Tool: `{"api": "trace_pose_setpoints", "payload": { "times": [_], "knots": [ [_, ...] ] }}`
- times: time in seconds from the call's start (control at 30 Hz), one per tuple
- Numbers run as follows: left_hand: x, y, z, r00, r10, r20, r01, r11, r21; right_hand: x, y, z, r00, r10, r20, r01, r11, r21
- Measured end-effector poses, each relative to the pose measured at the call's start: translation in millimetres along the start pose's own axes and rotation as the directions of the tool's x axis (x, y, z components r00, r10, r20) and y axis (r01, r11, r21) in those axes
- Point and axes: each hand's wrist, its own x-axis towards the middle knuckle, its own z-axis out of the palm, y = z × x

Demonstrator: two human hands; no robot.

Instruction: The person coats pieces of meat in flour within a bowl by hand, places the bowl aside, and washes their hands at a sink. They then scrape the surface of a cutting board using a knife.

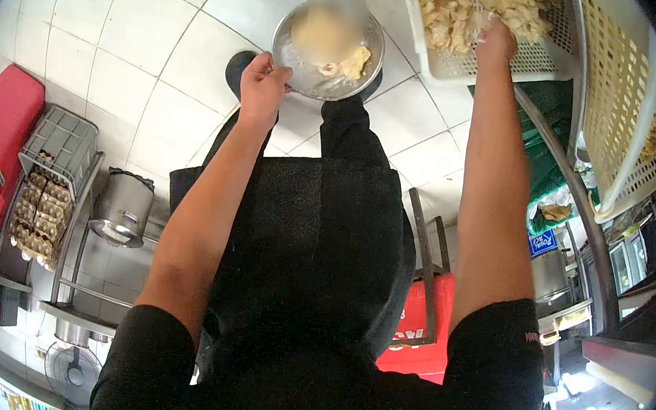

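My left hand [264,86] grips the near-left rim of a round metal bowl [310,81], its thumb toward the rim. A few pale yellow, lumpy pieces [353,64] lie in the bowl, and much of its far part is blurred. My right hand [497,44] is closed at the near side of a white perforated plastic basket [451,73]. Many pale yellow, battered-looking pieces [442,10] fill that basket. Something whitish shows at my right fingertips, too small to name.
A second perforated basket [615,101] stands at the right beside a curved metal rail [589,212]. Egg trays [40,215], a grey crate [65,142] and a steel pot [123,208] are at the left. A red box [424,323] and metal stool frame [428,258] are beside my body.
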Motion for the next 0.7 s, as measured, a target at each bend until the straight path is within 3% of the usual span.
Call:
{"api": "trace_pose_setpoints", "payload": {
  "times": [0.1, 0.17, 0.23, 0.33, 0.43, 0.47, 0.57, 0.6, 0.7],
  "knots": [
    [2, 6, 3, 1.000, 0.029, 0.012, -0.029, 0.999, 0.035, -57, -9, -16, 0.925, -0.296, 0.240, 0.284, 0.955, 0.082],
    [-2, 9, 6, 0.999, 0.034, 0.020, -0.035, 0.999, 0.033, -117, -7, -9, 0.854, -0.418, 0.310, 0.408, 0.907, 0.099],
    [7, 6, 1, 0.999, 0.043, 0.010, -0.043, 0.999, -0.007, -163, 10, 6, 0.751, -0.477, 0.456, 0.587, 0.799, -0.130],
    [3, 16, 5, 0.999, 0.053, -0.003, -0.053, 0.998, -0.026, -192, 29, 13, 0.742, -0.504, 0.442, 0.665, 0.633, -0.396],
    [7, 26, 0, 0.994, 0.106, 0.000, -0.106, 0.994, 0.013, -215, 43, 18, 0.513, -0.607, 0.606, 0.854, 0.429, -0.294],
    [7, 27, -3, 0.992, 0.124, 0.008, -0.124, 0.992, 0.032, -220, 45, 25, 0.324, -0.622, 0.713, 0.946, 0.221, -0.237],
    [11, 26, -3, 0.992, 0.126, 0.009, -0.127, 0.989, 0.078, -238, 43, 47, 0.418, -0.337, 0.844, 0.894, -0.013, -0.448],
    [9, 28, -1, 0.994, 0.111, -0.010, -0.110, 0.991, 0.073, -239, 41, 55, 0.447, -0.253, 0.858, 0.884, -0.022, -0.467],
    [5, 34, 2, 0.996, 0.075, -0.046, -0.074, 0.997, 0.034, -239, 39, 63, 0.322, -0.420, 0.849, 0.934, -0.005, -0.357]
  ]
}}
